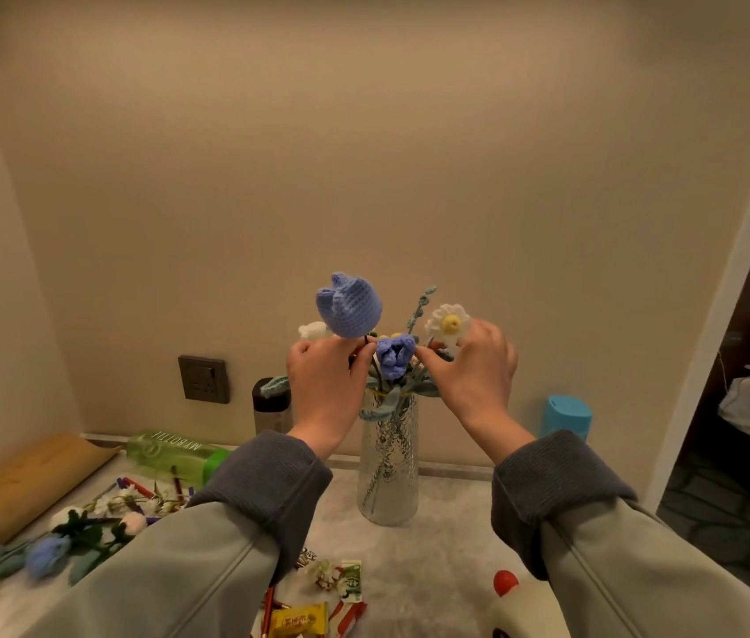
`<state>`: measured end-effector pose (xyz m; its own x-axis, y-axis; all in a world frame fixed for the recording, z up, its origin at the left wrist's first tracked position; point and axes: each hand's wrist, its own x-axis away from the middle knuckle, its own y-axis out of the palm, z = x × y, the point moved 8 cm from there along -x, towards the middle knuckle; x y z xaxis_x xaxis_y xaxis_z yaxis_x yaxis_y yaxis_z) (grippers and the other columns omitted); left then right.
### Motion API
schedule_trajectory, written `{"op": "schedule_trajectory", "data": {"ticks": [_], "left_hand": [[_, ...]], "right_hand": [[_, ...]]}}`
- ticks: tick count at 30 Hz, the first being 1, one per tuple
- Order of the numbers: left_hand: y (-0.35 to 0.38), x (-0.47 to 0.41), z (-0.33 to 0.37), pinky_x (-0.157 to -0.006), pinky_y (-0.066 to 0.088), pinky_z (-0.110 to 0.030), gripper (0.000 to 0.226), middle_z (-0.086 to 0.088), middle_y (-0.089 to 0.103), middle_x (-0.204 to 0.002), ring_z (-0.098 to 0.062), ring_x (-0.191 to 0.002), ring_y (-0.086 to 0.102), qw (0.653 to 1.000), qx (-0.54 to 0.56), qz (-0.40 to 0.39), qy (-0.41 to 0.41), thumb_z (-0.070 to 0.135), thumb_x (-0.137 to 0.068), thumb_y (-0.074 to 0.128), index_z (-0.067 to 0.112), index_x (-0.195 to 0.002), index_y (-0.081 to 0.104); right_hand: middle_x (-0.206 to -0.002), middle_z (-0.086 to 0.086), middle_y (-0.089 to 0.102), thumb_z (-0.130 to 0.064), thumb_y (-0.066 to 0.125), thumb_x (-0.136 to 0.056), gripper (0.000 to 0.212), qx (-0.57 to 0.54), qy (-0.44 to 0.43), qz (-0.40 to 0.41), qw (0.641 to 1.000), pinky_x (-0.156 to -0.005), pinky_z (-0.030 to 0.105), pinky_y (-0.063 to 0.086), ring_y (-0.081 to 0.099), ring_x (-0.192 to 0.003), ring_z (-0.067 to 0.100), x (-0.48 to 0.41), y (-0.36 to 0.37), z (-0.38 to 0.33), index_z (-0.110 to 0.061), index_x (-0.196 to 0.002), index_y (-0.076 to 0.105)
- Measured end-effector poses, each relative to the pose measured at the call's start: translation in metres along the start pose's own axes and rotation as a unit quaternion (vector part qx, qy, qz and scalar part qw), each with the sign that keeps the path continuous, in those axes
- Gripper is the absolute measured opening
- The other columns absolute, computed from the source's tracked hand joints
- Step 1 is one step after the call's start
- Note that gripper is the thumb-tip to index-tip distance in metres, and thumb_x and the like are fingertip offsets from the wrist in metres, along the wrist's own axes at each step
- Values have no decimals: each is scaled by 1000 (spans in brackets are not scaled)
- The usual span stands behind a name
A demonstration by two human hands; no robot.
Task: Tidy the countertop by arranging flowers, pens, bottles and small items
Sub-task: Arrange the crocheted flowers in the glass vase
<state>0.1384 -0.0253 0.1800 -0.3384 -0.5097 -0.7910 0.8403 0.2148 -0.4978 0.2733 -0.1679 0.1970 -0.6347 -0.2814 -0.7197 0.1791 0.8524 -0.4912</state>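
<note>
A clear textured glass vase stands on the countertop and holds several crochet flowers. My left hand pinches the thin stem just under a tall blue crochet tulip. My right hand pinches the stem of a white crochet daisy above the vase's mouth. Between the hands a smaller blue tulip sits lower in the bunch. A white bloom shows behind my left hand.
Loose crochet flowers and coloured pens lie at the left by a green bottle on its side and a bamboo roll. A dark flask and blue container stand at the wall. Snack packets lie near the front edge.
</note>
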Motion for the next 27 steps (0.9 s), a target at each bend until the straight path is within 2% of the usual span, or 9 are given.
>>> {"op": "schedule_trajectory", "data": {"ticks": [2,5,10,14,18,22,27], "left_hand": [[-4,1,1,-75,30,-31,25,13,61,-65,-10,-66,54,1000,1,2,-1,41,-96,51,31,-75,62],[-8,4,1,-76,32,-32,28,11,63,-64,-12,-65,56,1000,-8,1,-8,41,-96,52,29,-74,64],[-12,8,2,-76,31,-32,26,9,66,-69,-14,-69,58,1000,7,-4,-12,38,-97,51,27,-79,66],[-16,7,3,-76,28,-30,22,10,66,-74,-13,-73,58,1000,7,3,-4,37,-97,52,28,-85,67],[-15,8,2,-77,29,-30,19,11,66,-77,-12,-74,58,1000,13,3,-4,35,-98,52,28,-88,66],[-7,7,1,-79,33,-34,21,8,65,-74,-16,-72,58,1000,-11,-22,-4,34,-99,50,28,-87,66],[1,-6,-1,-75,27,-32,24,7,63,-72,-18,-72,58,997,-22,-71,-24,35,-100,42,27,-82,57]], "right_hand": [[-86,5,65,-47,79,-73,35,25,-2,3,1000,-92,42,37,57,-98,29,1,0,0,-16,-81,66],[-86,7,64,-46,81,-70,39,26,-6,29,999,-91,44,38,56,-94,31,3,-3,-1,-12,-80,64],[-107,4,59,-49,80,-69,57,23,11,-3,1000,-107,44,29,48,-113,26,1,7,7,-11,-105,59],[-118,1,54,-51,79,-68,61,19,23,-48,998,-116,44,18,41,-123,22,4,20,18,-16,-112,54],[-128,2,51,-51,79,-68,68,12,35,-62,997,-118,46,13,35,-132,22,6,27,24,-16,-120,53],[-130,2,50,-50,78,-70,67,28,32,-68,997,-118,46,11,33,-134,21,6,31,21,-15,-121,54],[-135,6,48,-47,78,-72,63,48,28,-83,995,-117,48,10,30,-137,24,7,39,16,-13,-121,57]]}}
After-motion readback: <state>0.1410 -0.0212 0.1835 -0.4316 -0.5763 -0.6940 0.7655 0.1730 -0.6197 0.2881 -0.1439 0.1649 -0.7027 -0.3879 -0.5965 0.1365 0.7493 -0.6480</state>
